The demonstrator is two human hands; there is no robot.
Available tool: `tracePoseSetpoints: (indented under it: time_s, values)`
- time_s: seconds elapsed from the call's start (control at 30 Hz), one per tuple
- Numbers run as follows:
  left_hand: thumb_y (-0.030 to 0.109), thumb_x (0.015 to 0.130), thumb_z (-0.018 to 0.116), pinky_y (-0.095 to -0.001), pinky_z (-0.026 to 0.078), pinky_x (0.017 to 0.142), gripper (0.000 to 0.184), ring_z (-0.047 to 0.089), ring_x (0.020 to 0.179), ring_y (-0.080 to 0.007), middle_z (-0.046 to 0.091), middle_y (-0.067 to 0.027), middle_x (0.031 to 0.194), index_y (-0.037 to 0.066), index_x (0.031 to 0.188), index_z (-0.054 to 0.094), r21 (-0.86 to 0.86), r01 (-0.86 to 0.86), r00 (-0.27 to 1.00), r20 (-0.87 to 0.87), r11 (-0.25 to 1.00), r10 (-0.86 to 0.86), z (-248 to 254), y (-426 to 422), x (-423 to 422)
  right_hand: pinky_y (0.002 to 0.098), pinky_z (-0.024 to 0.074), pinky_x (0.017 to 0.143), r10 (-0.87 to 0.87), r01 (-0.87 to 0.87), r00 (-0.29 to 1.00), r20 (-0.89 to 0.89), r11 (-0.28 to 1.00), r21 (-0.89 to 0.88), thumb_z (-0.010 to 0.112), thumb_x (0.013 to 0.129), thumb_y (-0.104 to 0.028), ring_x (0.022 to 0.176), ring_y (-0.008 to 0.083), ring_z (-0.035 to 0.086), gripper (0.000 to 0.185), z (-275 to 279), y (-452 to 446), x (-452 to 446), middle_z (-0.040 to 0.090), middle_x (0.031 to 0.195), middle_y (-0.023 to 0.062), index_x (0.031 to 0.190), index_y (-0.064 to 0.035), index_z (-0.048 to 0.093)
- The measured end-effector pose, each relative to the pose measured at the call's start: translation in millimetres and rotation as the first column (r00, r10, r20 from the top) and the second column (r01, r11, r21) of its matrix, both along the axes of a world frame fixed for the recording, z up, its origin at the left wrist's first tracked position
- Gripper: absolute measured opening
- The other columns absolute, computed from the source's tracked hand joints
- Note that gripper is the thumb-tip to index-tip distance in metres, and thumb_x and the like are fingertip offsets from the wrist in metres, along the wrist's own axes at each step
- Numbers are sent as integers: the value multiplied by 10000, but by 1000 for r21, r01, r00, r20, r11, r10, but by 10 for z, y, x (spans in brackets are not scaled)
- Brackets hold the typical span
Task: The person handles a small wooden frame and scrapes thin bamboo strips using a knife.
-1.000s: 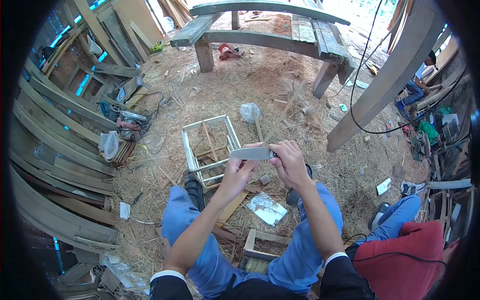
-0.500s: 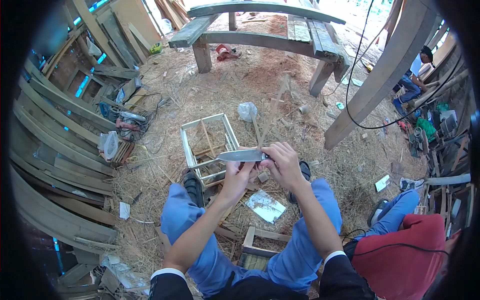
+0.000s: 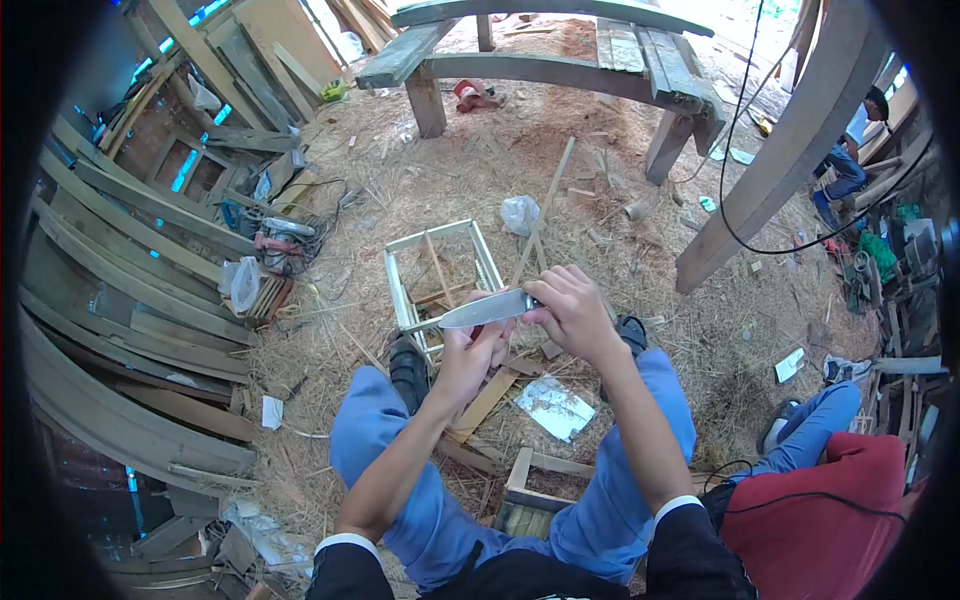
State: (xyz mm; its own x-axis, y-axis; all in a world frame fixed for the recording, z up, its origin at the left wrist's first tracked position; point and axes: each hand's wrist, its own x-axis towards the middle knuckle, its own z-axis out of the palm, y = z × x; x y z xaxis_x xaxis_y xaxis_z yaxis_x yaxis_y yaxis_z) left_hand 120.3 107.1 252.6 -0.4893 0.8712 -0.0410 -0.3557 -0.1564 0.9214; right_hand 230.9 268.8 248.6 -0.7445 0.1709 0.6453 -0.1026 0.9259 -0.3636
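My right hand is wrapped round the handle of a knife, whose wide blade points left over my left hand. Beneath the blade, my left hand grips a long thin wooden strip that reaches forward past both hands. The blade lies close against the strip, and their contact is hidden by the fingers. Beyond my left hand, a wooden frame stands on the floor.
A wooden bench stands ahead, with a slanting post to its right. A person in red sits close at my right; another person is farther back. Boards line the left side.
The view has shifted slightly left, so the scene appears farther right. The knife blade now tilts, its tip lower at the left. Both hands keep their hold.
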Motion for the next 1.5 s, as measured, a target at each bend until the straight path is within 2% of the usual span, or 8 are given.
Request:
tracePoseSetpoints:
  time_s: [0.13, 0.27, 0.57, 0.8, 0.9, 1.07, 1.37, 1.5]
  values:
    - [146, 1060, 507, -197, 224, 481, 223, 295, 566, -17, 491, 20, 819, 75, 1269, 538, -41, 53, 996, 78, 998, -50, 59, -12, -43, 386, 445, 738, -33, 30, 999, 37, 997, 75, 625, 883, -455, 795, 256, 583, 381, 64, 47, 6, 572, 816, 55, 969, -84, 638]
    - [150, 1055, 509, -192, 228, 478, 148, 298, 561, -18, 497, 15, 814, 91, 1182, 558, -13, 106, 984, 145, 994, -103, 112, 14, -74, 394, 440, 748, -70, 69, 998, 7, 993, 100, 610, 882, -476, 797, 260, 577, 402, 41, 77, 40, 563, 808, 55, 956, -82, 636]
    - [120, 1037, 511, -186, 231, 462, 91, 303, 551, -20, 528, 8, 820, 122, 1111, 564, 0, 121, 936, 333, 993, -114, 117, 126, -62, 397, 419, 807, -314, 310, 949, 42, 948, 71, 682, 868, -355, 837, 280, 575, 303, -28, 275, 505, 592, 841, 79, 962, -71, 639]
    - [154, 1055, 512, -195, 246, 436, 210, 315, 501, -23, 580, -18, 842, 101, 1252, 558, 9, 63, 954, 293, 998, -63, 14, 224, 18, 439, 450, 728, -279, 288, 957, 77, 940, -183, 667, 919, -277, 789, 329, 598, 249, -79, 221, 477, 591, 776, 125, 952, -32, 633]
    - [189, 1051, 527, -200, 243, 439, 236, 336, 520, -17, 569, 10, 818, 111, 1272, 558, -103, 131, 980, 167, 986, -113, -17, 224, -42, 459, 459, 696, -190, 279, 946, 261, 889, -364, 661, 929, -270, 763, 342, 608, 259, -132, 150, 406, 595, 755, 144, 940, -13, 630]
    - [181, 1048, 533, -208, 237, 438, 108, 340, 510, -22, 546, 17, 785, 81, 1072, 563, -147, 145, 969, 219, 978, -111, -184, 222, 85, 398, 433, 753, -129, 151, 982, 137, 974, -171, 715, 891, -324, 793, 282, 573, 293, 2, 88, 312, 609, 810, 92, 964, -44, 672]
    - [173, 1050, 521, -205, 197, 432, 115, 311, 524, -23, 441, 46, 725, 80, 999, 565, -116, 221, 949, 252, 968, -187, 6, 169, 95, 374, 414, 735, -108, 112, 992, 69, 993, -43, 724, 809, -423, 766, 246, 566, 397, 21, 201, 347, 612, 810, 53, 965, -60, 682]
    - [183, 1052, 523, -195, 185, 431, 117, 299, 529, -17, 426, 47, 723, 86, 1004, 567, -106, 242, 945, 249, 964, -210, 35, 142, 145, 367, 412, 713, -115, 115, 992, 43, 993, -4, 736, 818, -364, 761, 234, 574, 300, 56, 206, 407, 589, 775, 43, 938, -95, 679]
